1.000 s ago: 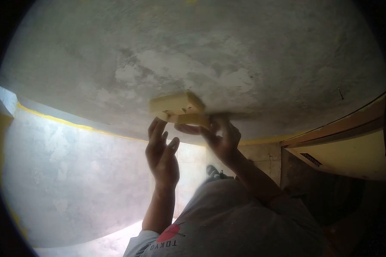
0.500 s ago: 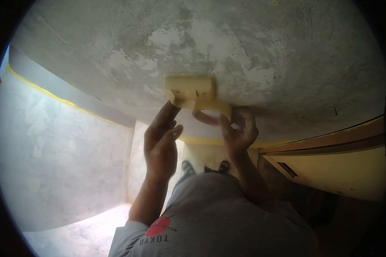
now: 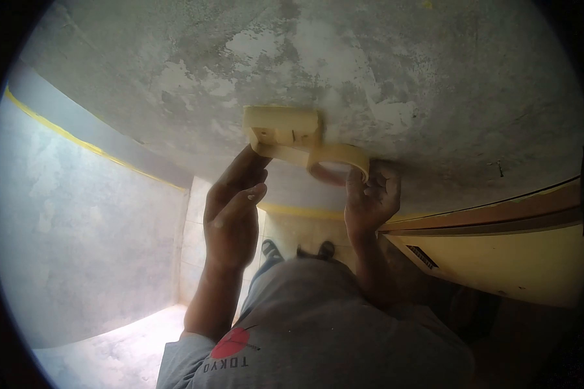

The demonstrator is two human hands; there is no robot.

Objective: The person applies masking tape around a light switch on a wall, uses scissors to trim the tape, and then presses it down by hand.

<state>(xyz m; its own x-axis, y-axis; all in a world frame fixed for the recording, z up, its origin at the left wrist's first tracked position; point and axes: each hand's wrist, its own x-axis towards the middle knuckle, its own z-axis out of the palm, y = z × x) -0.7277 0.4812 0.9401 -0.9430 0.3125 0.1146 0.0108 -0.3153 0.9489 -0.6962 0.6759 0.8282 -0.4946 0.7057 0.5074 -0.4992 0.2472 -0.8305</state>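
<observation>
Your right hand (image 3: 372, 198) holds the tape roll (image 3: 339, 163), its fingers closed on the right side of the pale yellow ring, with the thumb at the lower right part of the rim. The roll sits just to the right of and slightly below the cream box (image 3: 282, 125) on the grey, patchy wall (image 3: 370, 58). A tape strip (image 3: 282, 153) runs along the lower edge of the box and joins the roll.

Your left hand (image 3: 233, 207) is open, its longer fingers stretched up to the lower left corner of the box, where the strip begins. They appear to touch there; the thumb stands apart from them, and you have nothing gripped in that hand. Small dark marks show on the face of the box.

To the right, a small dark fixture (image 3: 500, 168) sits on the wall, above a brown wooden frame (image 3: 480, 214) and a cream panel (image 3: 493, 259) with a dark slotted patch (image 3: 422, 257). A pale side wall (image 3: 97, 227) with a yellow band (image 3: 91, 149) along its upper edge stands at the left. Below your hands are your grey shirt (image 3: 318, 318) and dark sandals (image 3: 326, 249) on the tiled floor (image 3: 292, 230).
</observation>
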